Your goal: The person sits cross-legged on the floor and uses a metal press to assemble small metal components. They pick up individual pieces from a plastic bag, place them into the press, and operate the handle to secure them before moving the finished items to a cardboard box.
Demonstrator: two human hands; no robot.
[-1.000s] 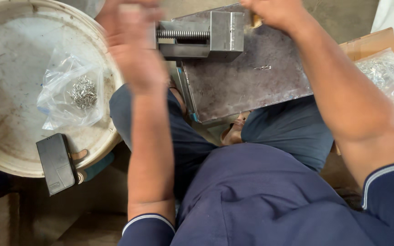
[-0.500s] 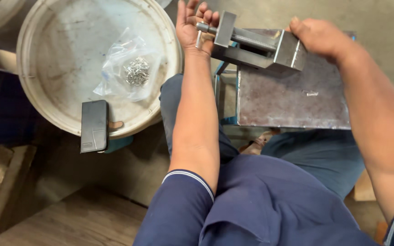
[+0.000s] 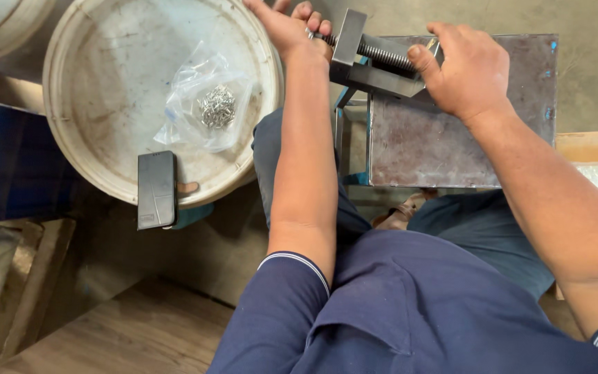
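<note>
Gripping the heavy, rigid grey steel screw vise (image 3: 375, 62) on the rusty plate worktop (image 3: 451, 138), left hand (image 3: 288, 28) closes on its handle end while right hand (image 3: 465, 69) clasps its body.

small steel vise (image 3: 375, 59), grey and worn, lying at the far left corner of a flat, rust-stained metal plate (image 3: 451, 138). its threaded screw (image 3: 385, 57) runs lengthwise, exposed between an upright square end block (image 3: 349, 34) and the body. the screw's left end overhangs the plate edge; its far end is hidden.
</note>
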